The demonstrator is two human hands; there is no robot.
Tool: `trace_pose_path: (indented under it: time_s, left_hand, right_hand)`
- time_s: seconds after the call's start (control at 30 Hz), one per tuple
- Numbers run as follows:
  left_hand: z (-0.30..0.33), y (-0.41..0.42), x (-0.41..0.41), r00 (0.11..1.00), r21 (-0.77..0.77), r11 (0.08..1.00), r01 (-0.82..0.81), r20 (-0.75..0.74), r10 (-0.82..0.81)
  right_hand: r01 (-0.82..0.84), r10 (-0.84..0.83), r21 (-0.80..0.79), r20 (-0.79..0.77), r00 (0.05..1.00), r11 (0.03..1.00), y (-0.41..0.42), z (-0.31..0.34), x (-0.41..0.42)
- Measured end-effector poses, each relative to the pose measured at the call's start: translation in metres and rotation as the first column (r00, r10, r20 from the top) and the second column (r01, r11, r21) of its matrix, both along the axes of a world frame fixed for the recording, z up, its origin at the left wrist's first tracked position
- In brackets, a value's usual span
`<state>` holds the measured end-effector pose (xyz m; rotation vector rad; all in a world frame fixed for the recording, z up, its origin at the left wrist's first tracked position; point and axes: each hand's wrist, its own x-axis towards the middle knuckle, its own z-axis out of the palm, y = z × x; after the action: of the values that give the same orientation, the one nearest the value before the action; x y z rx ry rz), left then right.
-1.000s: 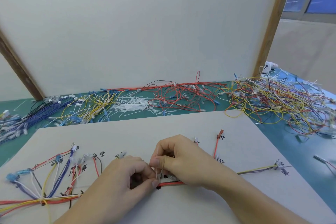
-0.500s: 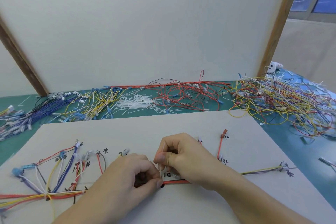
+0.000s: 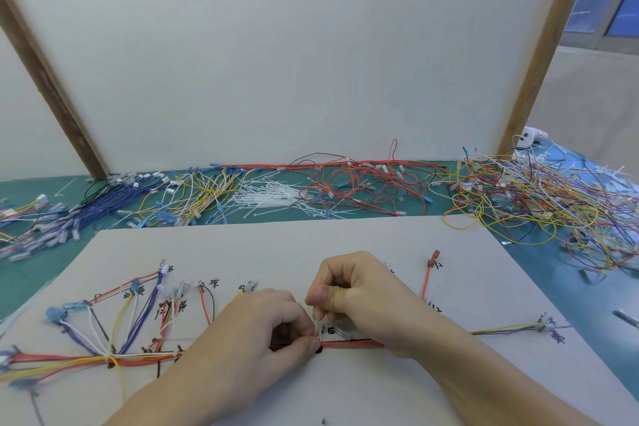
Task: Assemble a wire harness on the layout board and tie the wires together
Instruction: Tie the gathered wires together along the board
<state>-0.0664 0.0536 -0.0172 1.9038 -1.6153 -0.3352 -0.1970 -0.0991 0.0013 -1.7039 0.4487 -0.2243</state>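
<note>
Compared with 1 second earlier, both hands had barely shifted on the layout board (image 3: 311, 245), though the view had tipped so the board sat lower. The left hand (image 3: 242, 339) stayed curled, pinching the red wire bundle (image 3: 349, 343) near the board's front middle. The right hand (image 3: 363, 297) pinched 1 thin white cable tie (image 3: 317, 320) upright between thumb and forefinger, just above that bundle. 1 tied fan of coloured wires (image 3: 114, 322) lay on the board's left part, 1 loose red lead (image 3: 427, 282) right of the hands, and 1 yellow-and-purple branch (image 3: 505, 328) ran toward the board's right edge. Beyond the far edge lay 1 heap of spare white ties (image 3: 273, 195). Bare board stretched behind the hands.
</note>
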Motion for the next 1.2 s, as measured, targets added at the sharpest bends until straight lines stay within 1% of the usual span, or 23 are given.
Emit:
trace_pose_path:
  time_s: [0.27,0.37,0.47,0.53,0.67,0.77,0.87,0.93,1.0,1.1,1.13,1.2]
  left_hand:
    - [0.001,-0.001,0.000,1.000,0.015,1.000,0.000,-0.025,0.001]
    - [0.001,0.000,-0.002,0.999,0.000,1.000,-0.005,-0.047,0.005]
    - [0.000,0.001,-0.004,0.998,-0.008,1.000,-0.014,-0.062,0.014]
    - [-0.001,0.000,-0.005,0.998,-0.008,1.000,-0.022,-0.059,0.022]
    - [0.000,-0.001,-0.007,0.999,-0.017,0.999,-0.047,-0.025,0.046]
    - [0.000,-0.001,-0.009,0.998,-0.015,0.998,-0.056,-0.022,0.056]
    - [0.000,-0.001,-0.011,0.998,-0.007,0.998,-0.061,-0.021,0.061]
    - [0.001,-0.001,-0.012,0.997,-0.010,0.997,-0.073,-0.001,0.073]
    - [0.001,-0.001,-0.013,0.996,-0.005,0.996,-0.088,0.021,0.088]
    - [0.000,-0.002,-0.014,0.994,0.006,0.995,-0.102,0.040,0.101]
    - [-0.001,-0.002,-0.014,0.993,0.005,0.994,-0.109,0.045,0.109]
    - [-0.003,-0.003,-0.011,0.992,0.003,0.993,-0.114,0.055,0.114]
  right_hand:
    - [0.027,-0.024,0.047,-0.048,0.999,0.999,0.000,0.003,-0.001]
    - [-0.007,0.010,0.043,-0.089,0.996,0.999,-0.003,0.010,0.001]
    - [-0.078,0.071,-0.042,-0.152,0.986,0.996,-0.005,0.017,0.004]
    - [-0.096,0.072,-0.131,-0.183,0.981,0.987,-0.007,0.022,0.005]
    - [-0.041,-0.022,-0.308,-0.199,0.980,0.951,-0.026,0.035,0.005]
    - [0.069,-0.132,-0.395,-0.135,0.982,0.916,-0.054,0.048,0.013]
    - [0.149,-0.210,-0.464,-0.083,0.974,0.873,-0.078,0.053,0.037]
    - [0.147,-0.234,-0.522,-0.104,0.967,0.840,-0.087,0.050,0.061]
    - [0.091,-0.236,-0.601,-0.167,0.957,0.794,-0.092,0.042,0.087]
    - [-0.037,-0.248,-0.744,-0.269,0.931,0.668,-0.093,0.026,0.123]
    - [-0.057,-0.265,-0.778,-0.281,0.922,0.626,-0.092,0.020,0.134]
    - [-0.045,-0.323,-0.828,-0.267,0.908,0.559,-0.095,0.008,0.149]
